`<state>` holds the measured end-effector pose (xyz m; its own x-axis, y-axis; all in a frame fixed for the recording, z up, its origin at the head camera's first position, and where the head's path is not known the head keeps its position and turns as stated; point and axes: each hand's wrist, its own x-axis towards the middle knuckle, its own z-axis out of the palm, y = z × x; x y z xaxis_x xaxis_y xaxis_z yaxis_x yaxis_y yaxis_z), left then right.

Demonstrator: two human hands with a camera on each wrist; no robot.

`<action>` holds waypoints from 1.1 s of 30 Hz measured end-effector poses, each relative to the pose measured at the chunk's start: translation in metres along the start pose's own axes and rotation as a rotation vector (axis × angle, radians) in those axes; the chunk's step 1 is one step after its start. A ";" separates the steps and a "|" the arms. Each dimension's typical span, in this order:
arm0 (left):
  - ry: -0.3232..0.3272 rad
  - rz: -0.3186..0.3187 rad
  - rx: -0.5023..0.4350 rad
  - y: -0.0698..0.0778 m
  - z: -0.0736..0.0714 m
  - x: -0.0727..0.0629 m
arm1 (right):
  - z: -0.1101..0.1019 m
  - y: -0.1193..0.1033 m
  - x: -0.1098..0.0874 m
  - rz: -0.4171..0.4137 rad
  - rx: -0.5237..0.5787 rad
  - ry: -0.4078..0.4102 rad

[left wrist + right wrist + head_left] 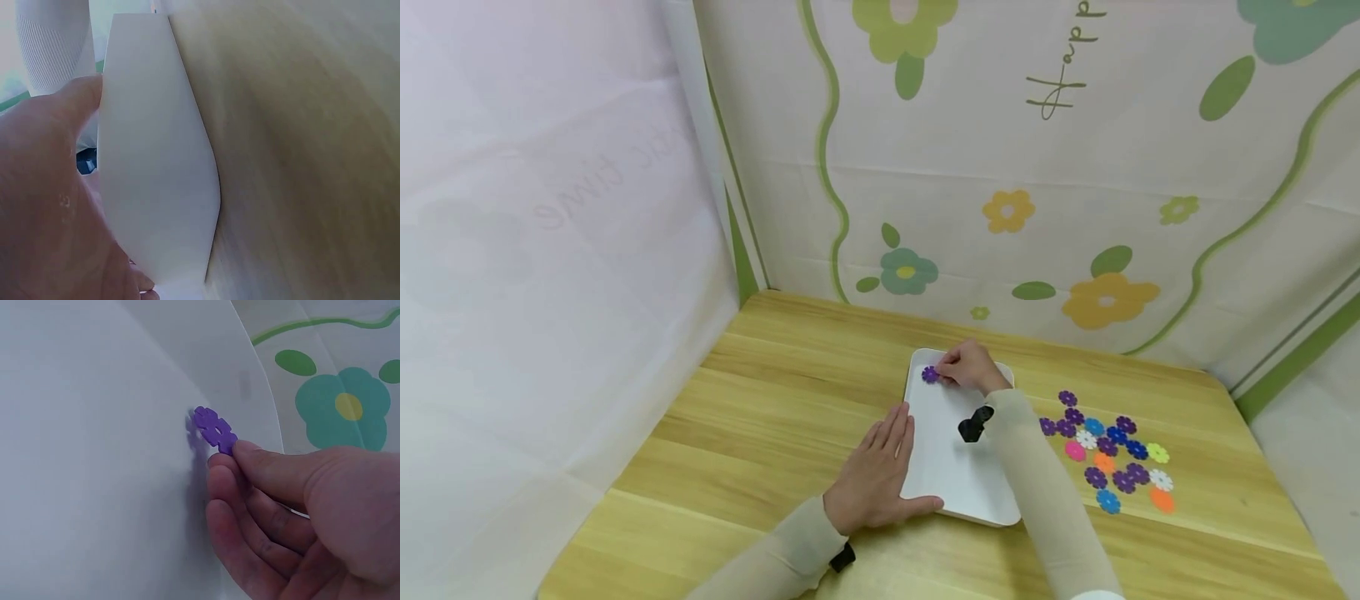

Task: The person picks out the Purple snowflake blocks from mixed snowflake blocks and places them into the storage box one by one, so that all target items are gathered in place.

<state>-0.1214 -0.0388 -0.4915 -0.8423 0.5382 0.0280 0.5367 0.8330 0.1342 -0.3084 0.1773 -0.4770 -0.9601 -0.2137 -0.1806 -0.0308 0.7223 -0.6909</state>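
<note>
A purple flower-shaped plastic disc [214,430] is pinched between the thumb and forefinger of my right hand [972,367]. That hand is over the far end of a white rectangular tray [951,442], with the disc near the far left corner. In the right wrist view the disc is tilted and its shadow falls on the tray. My left hand [877,472] rests on the tray's near left corner, fingers straight along the left side and thumb along the near edge. The left wrist view shows the tray's outer wall [153,150] beside that hand.
Several flower-shaped discs in purple, blue, white, pink, orange and yellow lie scattered to the right of the tray, such as a pink disc [1075,451] and a light blue disc [1108,501]. The wooden table [715,450] meets a flower-printed cloth [925,192] at the back.
</note>
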 end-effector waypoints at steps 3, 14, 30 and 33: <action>-0.017 -0.018 0.003 0.000 0.000 0.000 | 0.004 -0.002 0.000 0.029 0.006 0.021; -0.012 -0.013 -0.039 0.000 0.002 -0.001 | -0.001 -0.006 -0.004 0.054 -0.082 0.010; -0.056 -0.038 -0.108 0.001 -0.002 -0.003 | -0.083 0.004 -0.070 -0.126 -0.243 -0.047; -0.048 -0.033 -0.114 0.001 -0.002 -0.003 | -0.094 0.015 -0.088 -0.137 -0.247 -0.055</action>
<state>-0.1178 -0.0396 -0.4897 -0.8547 0.5185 -0.0255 0.4973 0.8319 0.2462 -0.2506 0.2690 -0.4056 -0.9260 -0.3506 -0.1398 -0.2323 0.8214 -0.5208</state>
